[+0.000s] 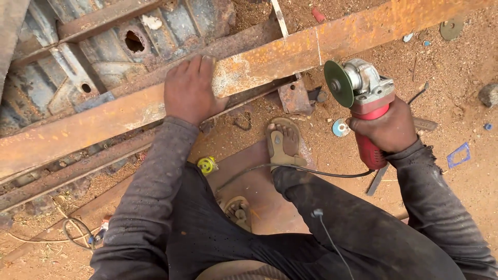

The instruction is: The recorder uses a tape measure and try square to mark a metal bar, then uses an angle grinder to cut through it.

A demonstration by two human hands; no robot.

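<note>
Left hand [189, 89] lies flat on the rusty steel beam [104, 119], grip spread; right hand [386, 127] is wrapped around the red angle grinder [363, 98], its disc seemingly clear of metal; steady the beam firmly

One red angle grinder [365, 103], one long rusty steel beam [259, 67], two sandalled feet, one yellow tape measure [207, 165], two loose discs on the ground.

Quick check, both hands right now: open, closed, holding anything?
Left hand: open, palm flat on the rusty steel beam, gripping nothing.
Right hand: closed around the red angle grinder, its disc off the beam.
</note>
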